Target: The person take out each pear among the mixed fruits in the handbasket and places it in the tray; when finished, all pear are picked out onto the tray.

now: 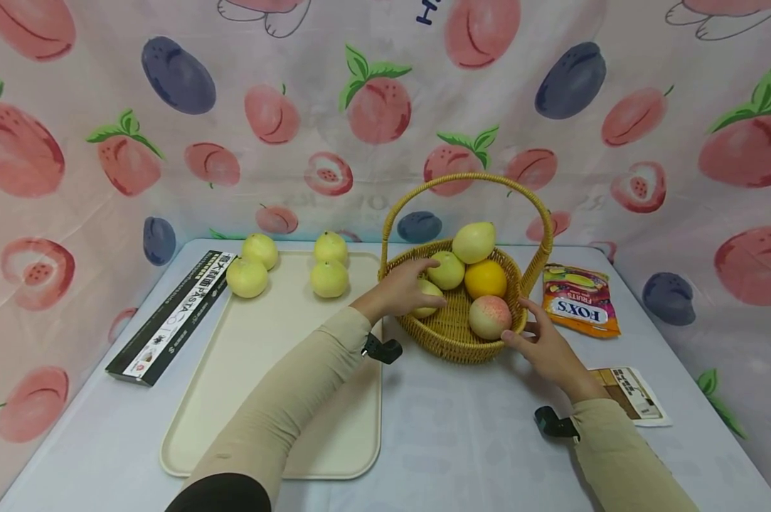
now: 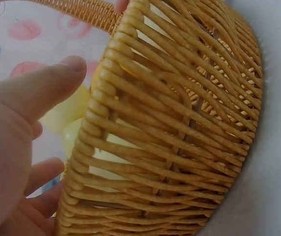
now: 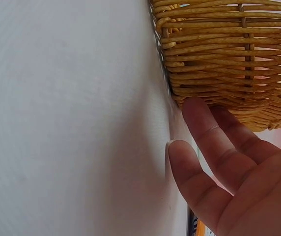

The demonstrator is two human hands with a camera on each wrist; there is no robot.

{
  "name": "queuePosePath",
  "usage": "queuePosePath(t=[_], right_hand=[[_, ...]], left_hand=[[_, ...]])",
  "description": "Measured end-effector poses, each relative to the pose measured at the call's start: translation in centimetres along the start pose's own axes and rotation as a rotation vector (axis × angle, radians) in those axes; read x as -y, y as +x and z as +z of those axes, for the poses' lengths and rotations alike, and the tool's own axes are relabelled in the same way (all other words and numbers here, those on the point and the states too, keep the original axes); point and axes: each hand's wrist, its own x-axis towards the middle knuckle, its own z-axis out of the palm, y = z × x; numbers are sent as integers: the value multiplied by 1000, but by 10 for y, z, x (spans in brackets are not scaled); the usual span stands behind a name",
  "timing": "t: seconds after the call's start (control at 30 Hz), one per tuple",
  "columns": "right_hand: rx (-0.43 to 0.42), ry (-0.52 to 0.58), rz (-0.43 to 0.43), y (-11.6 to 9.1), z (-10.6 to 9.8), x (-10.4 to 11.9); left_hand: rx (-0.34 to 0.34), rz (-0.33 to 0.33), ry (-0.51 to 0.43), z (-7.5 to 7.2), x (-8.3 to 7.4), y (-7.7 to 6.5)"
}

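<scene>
- Wicker basket [image 1: 443,346]: in the head view it stands on the white-covered desk [image 1: 449,441], right of the tray [image 1: 283,419], its handle arching overhead.
- Inside it lie a pale green fruit [image 1: 446,270], a second pale green fruit [image 1: 432,289], a pear-like fruit [image 1: 474,242], an orange [image 1: 485,279] and a peach [image 1: 490,317].
- The person's left grip [image 1: 400,290] reaches over the left rim, around the second pale green fruit, fingers parted and loose; contact with the fruit is hard to make out.
- The right grip [image 1: 548,348] holds the basket's right rim near the peach, thumb and forefinger on the edge.
- Four yellow-green fruits [image 1: 329,277] sit in two pairs toward the tray's far end. Left of the tray lies a black pasta box [image 1: 168,320]; right of the basket, a Fox's bag [image 1: 580,300] and, partly behind the right arm, a flat packet [image 1: 635,395].
- Left wrist view: the woven wall fills the middle. Thumb and fingers stand well apart above the rim, with pale fruit visible between them.
- Right wrist view: fingertips [image 3: 198,110] touch the basket's outer wall low down, near the desk; the thumb is mostly cut off at the edge.
</scene>
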Motion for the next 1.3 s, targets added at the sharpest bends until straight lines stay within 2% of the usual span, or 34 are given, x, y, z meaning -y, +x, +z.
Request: queuePosePath(t=[0.33, 0.77, 1.07, 1.3], right_hand=[[3, 9, -4, 0, 0, 0], [9, 3, 9, -1, 0, 2], [8, 1, 11, -1, 0, 2], [12, 7, 28, 0, 1, 3]], left_hand=[[28, -2, -3, 2, -9, 0], [47, -24, -27, 7, -11, 2], [38, -5, 63, 9, -13, 5], [35, -35, 98, 12, -12, 4]])
